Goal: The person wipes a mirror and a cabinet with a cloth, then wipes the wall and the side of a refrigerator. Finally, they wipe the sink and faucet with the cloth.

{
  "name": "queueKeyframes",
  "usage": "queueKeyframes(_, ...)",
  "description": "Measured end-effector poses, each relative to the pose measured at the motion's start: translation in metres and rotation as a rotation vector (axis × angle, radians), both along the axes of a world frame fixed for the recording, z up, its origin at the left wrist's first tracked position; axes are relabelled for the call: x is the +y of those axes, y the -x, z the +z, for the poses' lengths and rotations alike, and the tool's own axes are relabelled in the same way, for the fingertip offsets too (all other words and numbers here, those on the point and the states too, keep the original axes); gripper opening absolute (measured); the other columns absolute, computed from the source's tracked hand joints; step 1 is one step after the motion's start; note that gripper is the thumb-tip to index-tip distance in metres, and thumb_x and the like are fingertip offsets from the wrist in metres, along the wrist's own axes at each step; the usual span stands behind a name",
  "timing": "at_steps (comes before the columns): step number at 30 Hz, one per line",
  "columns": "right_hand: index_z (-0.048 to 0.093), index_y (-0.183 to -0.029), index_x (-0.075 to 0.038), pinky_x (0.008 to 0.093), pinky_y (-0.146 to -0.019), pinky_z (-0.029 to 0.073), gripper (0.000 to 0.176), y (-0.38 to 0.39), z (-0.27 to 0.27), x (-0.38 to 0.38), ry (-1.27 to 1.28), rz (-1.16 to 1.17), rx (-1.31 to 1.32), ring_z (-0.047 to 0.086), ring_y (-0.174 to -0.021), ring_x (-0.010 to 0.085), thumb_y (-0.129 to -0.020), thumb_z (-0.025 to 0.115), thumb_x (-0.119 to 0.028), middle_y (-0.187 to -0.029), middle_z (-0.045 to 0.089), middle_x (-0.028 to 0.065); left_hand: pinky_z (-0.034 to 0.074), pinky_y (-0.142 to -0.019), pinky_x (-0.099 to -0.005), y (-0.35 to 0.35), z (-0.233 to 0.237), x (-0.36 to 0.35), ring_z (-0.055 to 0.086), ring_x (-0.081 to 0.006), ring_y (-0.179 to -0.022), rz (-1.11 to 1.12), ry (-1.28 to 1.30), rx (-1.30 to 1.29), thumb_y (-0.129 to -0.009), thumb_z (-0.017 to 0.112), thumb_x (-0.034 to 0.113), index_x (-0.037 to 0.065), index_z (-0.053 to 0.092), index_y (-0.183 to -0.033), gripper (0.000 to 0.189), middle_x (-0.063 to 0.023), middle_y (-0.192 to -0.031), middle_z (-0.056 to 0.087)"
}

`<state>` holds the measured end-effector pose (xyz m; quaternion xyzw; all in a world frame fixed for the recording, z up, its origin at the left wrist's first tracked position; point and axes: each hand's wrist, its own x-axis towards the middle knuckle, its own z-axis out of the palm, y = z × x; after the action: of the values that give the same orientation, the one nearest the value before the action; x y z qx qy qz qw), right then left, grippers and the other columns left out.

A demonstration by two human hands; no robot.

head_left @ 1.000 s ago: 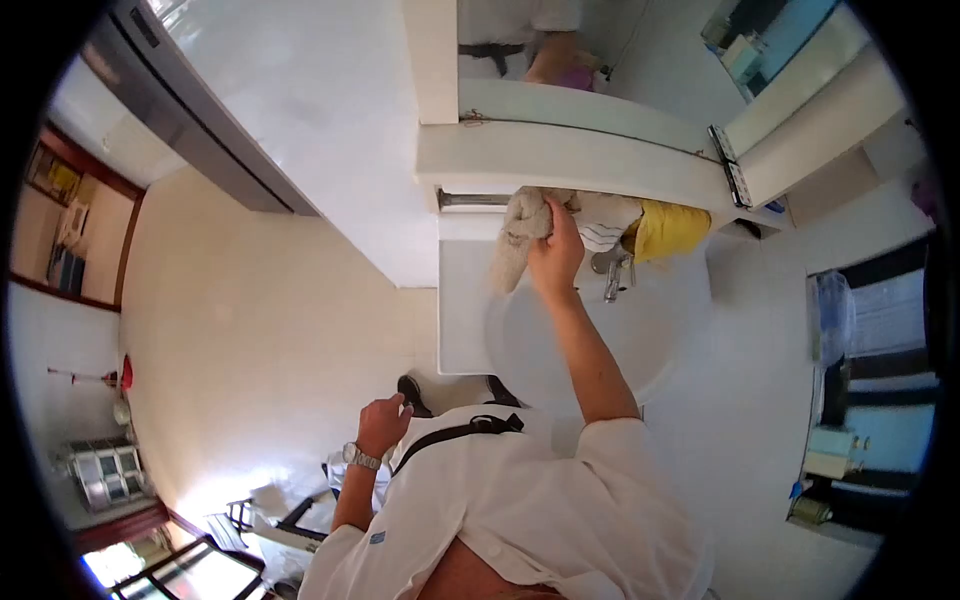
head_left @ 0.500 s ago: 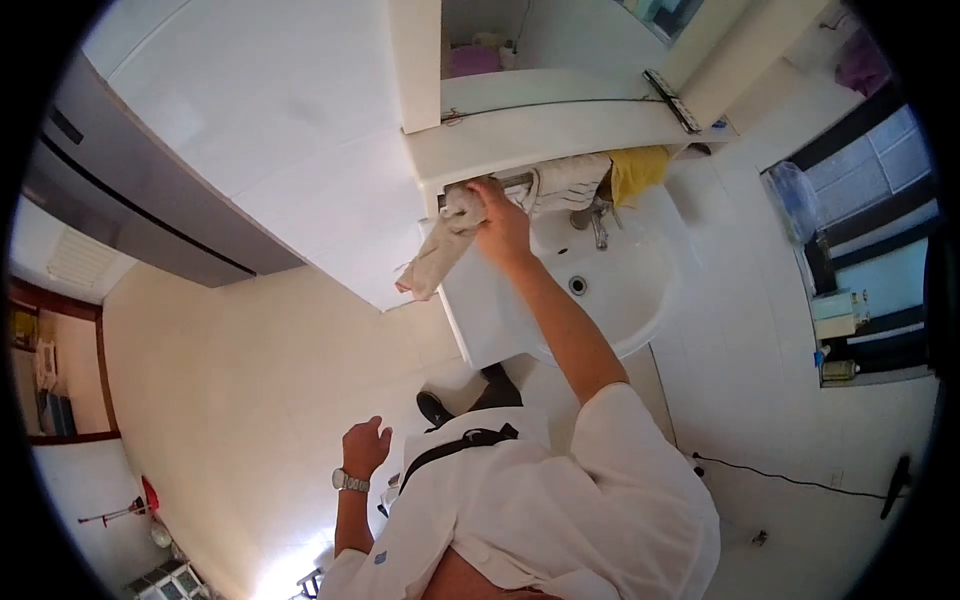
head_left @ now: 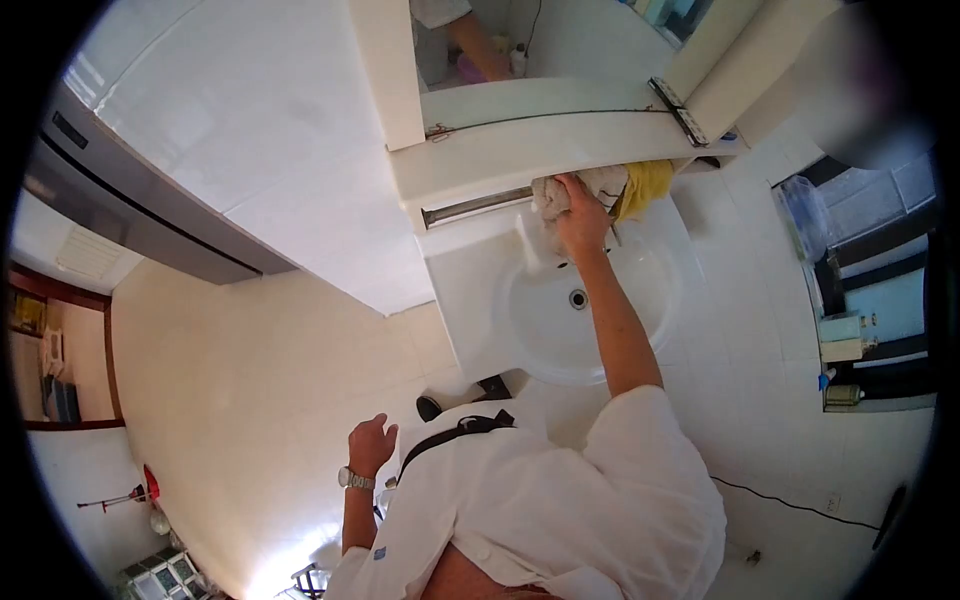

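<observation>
At bottom centre, closest to the lens, a white shirt (head_left: 570, 490) fills the view w/ a black belt (head_left: 455, 435) across it; trousers mostly hidden below, one dark shoe (head_left: 429, 408) poking out. L hand (head_left: 371, 445) hangs at the side, watch (head_left: 356, 479) on wrist; fingers loosely bent, but palm faces away, so can't tell how wide it is or if anything's in it. Further out, R hand (head_left: 583, 222) is closed on a beige cloth (head_left: 548, 198) at the towel rail (head_left: 475, 206), over the back of the washbasin (head_left: 470, 320); fingertips partly lost in the folds, cloth's lower end hard to tell from the white behind. Just R of it, a pale cloth (head_left: 607, 182) & a yellow cloth (head_left: 648, 185) hang bunched (where one stops & the next starts is unclear). Faucet's mostly blocked by hand & forearm; drain (head_left: 578, 299) shows btwn forearm & basin's L side. Beyond, mirror (head_left: 570, 50) is cut off at top, reflecting part of an arm. Far upper R: grey blur, can't ID.
</observation>
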<state>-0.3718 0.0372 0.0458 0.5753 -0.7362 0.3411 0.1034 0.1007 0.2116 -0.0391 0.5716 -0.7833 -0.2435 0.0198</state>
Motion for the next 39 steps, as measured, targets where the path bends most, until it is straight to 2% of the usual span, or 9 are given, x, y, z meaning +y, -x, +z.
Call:
queueKeyframes(9,0.059,-0.108,-0.015,0.0412,-0.071,0.051,0.046,-0.085,-0.028,-0.022,0.196,0.22,-0.125,0.061,-0.09,0.0305,-0.065,0.06,0.001,-0.107,0.061,0.0104,0.048,-0.059,-0.0463,0.035,0.002,-0.005,0.06,-0.0356,-0.069,-0.045,-0.047,0.004,-0.079,0.062,0.028,0.005,0.058,-0.083,0.024,-0.0164,-0.067,0.061)
queueKeyframes(15,0.06,-0.107,-0.012,0.0374,-0.077,0.049,0.042,-0.125,-0.017,-0.019,-0.034,0.431,-0.269,0.061,-0.091,0.0279,-0.067,0.057,0.003,-0.102,0.063,0.0087,0.048,-0.06,-0.0459,0.042,0.005,-0.02,0.06,-0.0354,-0.069,-0.086,-0.054,-0.029,-0.079,0.063,0.029,0.004,0.059,-0.085,0.025,-0.0168,-0.068,0.061)
queueKeyframes(17,0.06,-0.109,-0.01,0.0324,-0.08,0.048,0.047,-0.122,-0.036,-0.027,0.18,0.673,-0.768,0.061,-0.094,0.0227,-0.068,0.052,0.012,-0.102,0.062,0.0088,0.048,-0.06,-0.0458,0.044,0.009,-0.021,0.06,-0.0352,-0.069,-0.092,-0.048,-0.033,-0.079,0.063,0.029,0.004,0.059,-0.086,0.025,-0.0167,-0.068,0.061)
queueKeyframes(19,0.057,-0.114,-0.008,0.0277,-0.082,0.047,0.053,-0.114,-0.007,-0.011,0.294,0.653,-0.589,0.059,-0.096,0.0164,-0.07,0.046,0.018,-0.104,0.061,0.0066,0.048,-0.06,-0.0456,0.044,0.009,-0.023,0.06,-0.035,-0.069,-0.065,-0.032,-0.033,-0.079,0.063,0.029,0.004,0.06,-0.087,0.026,-0.0165,-0.068,0.061)
queueKeyframes(21,0.053,-0.12,-0.007,0.0277,-0.087,0.046,0.055,-0.11,0.0,0.003,0.135,0.626,-1.323,0.058,-0.1,0.0172,-0.072,0.047,0.018,-0.108,0.06,0.0071,0.048,-0.061,-0.045,0.043,0.007,-0.024,0.061,-0.0346,-0.07,-0.087,-0.029,0.003,-0.079,0.063,0.028,0.005,0.061,-0.089,0.026,-0.0164,-0.069,0.062)
queueKeyframes(27,0.05,-0.12,0.001,0.029,-0.078,0.05,0.04,-0.084,-0.012,0.047,0.134,0.584,-1.418,0.057,-0.097,0.0158,-0.081,0.049,0.009,-0.114,0.057,0.0083,0.05,-0.063,-0.0438,0.043,0.012,-0.028,0.062,-0.0343,-0.073,-0.051,-0.076,0.002,-0.079,0.062,0.03,0.006,0.062,-0.094,0.028,-0.0165,-0.072,0.064)
queueKeyframes(30,0.05,-0.118,0.0,0.0313,-0.075,0.052,0.035,-0.083,0.009,0.063,0.055,0.287,-1.564,0.058,-0.096,0.0165,-0.084,0.052,0.001,-0.112,0.057,0.0089,0.049,-0.064,-0.0446,0.035,0.003,-0.026,0.062,-0.0344,-0.073,-0.048,-0.041,0.033,-0.08,0.061,0.03,0.005,0.062,-0.094,0.029,-0.0166,-0.073,0.064)
queueKeyframes(32,0.049,-0.116,-0.001,0.0314,-0.075,0.052,0.031,-0.078,0.033,0.072,0.33,0.237,-1.807,0.058,-0.096,0.0177,-0.085,0.054,-0.004,-0.109,0.057,0.0071,0.049,-0.064,-0.045,0.033,0.01,-0.026,0.062,-0.0344,-0.074,-0.035,-0.08,0.013,-0.08,0.061,0.03,0.005,0.062,-0.094,0.029,-0.0166,-0.074,0.064)
queueKeyframes(39,0.048,-0.121,-0.008,0.035,-0.085,0.048,0.034,-0.058,0.13,0.051,0.724,0.196,-1.658,0.055,-0.104,0.02,-0.089,0.054,-0.014,-0.116,0.055,0.0072,0.049,-0.063,-0.0464,0.022,-0.003,-0.024,0.062,-0.0351,-0.072,-0.026,-0.066,0.016,-0.078,0.063,0.031,0.006,0.062,-0.091,0.029,-0.0171,-0.072,0.063)
